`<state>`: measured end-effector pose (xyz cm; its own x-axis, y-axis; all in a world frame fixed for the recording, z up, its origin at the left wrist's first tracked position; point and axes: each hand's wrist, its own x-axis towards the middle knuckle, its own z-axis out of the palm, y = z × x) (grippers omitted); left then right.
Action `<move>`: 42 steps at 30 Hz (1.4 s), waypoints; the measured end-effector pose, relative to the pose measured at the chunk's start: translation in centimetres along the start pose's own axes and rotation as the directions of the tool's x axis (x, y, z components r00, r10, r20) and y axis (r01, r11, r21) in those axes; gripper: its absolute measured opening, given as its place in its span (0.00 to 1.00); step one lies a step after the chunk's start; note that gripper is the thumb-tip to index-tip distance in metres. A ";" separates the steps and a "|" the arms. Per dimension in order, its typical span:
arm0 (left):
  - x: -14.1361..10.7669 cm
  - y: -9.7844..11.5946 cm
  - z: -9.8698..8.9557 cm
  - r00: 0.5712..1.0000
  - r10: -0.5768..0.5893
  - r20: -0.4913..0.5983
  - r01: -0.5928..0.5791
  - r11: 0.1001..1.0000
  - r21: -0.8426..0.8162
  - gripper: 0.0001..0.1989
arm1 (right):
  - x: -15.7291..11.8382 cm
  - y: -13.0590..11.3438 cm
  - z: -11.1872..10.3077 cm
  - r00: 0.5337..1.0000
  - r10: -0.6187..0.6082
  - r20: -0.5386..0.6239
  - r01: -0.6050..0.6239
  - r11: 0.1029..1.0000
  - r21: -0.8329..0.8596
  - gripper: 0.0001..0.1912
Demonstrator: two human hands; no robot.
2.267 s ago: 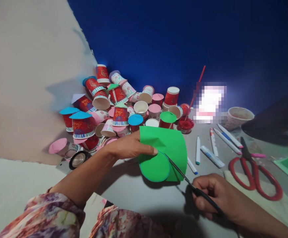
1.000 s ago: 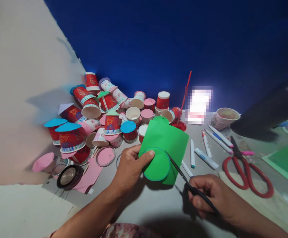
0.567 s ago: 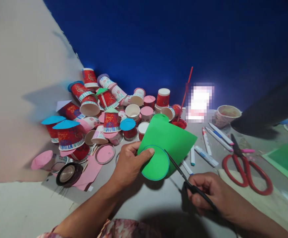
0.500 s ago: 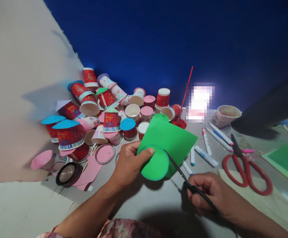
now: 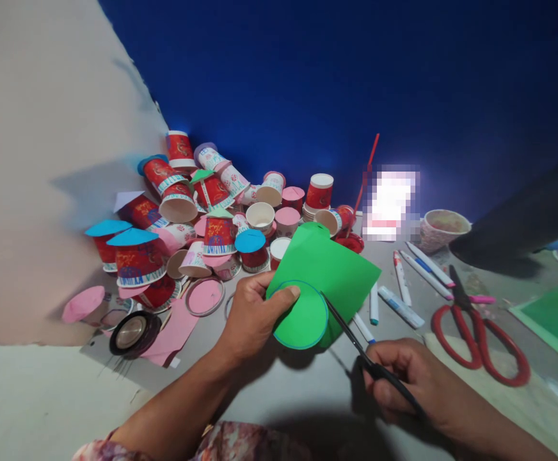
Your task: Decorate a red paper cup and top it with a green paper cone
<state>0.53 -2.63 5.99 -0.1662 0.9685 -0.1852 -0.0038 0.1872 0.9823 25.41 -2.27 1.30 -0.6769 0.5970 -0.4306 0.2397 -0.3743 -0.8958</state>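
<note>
I see L hand [image 5: 255,314] pinching the green sheet [image 5: 329,269]: thumb flat on top, over the edge of the blue-outlined circle [image 5: 302,323]; other fingertips hidden underneath, can't tell how they sit. My R hand [image 5: 398,378] has its fingers curled round the handles of the black scissors [image 5: 390,378]; tip's at the circle's R edge, just right of the L thumb. Can't tell if blades are apart. Paper cups [image 5: 219,234] piled beyond L fingers, pink paper [image 5: 176,330] to their left; markers [image 5: 374,304] just past R fingers, red-handled scissors [image 5: 462,296] off right.
</note>
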 end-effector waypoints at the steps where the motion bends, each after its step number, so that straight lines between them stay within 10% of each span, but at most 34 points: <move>1: 0.0 0.0 0.0 1.000 0.009 0.012 -0.009 1.000 0.010 0.15 | 0.0 0.1 0.0 1.000 -0.003 -0.002 0.003 1.000 -0.002 0.36; 42: 0.1 0.3 -0.6 0.986 -0.059 0.155 0.059 0.998 0.005 0.17 | -0.1 0.1 -0.1 0.998 0.060 -0.003 -0.060 0.998 -0.011 0.36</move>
<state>-0.10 -2.56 6.24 -0.0107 0.9696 -0.2445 -0.0083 0.2445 0.9696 25.59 -2.33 1.27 -0.6590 0.5757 -0.4840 0.2875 -0.4019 -0.8694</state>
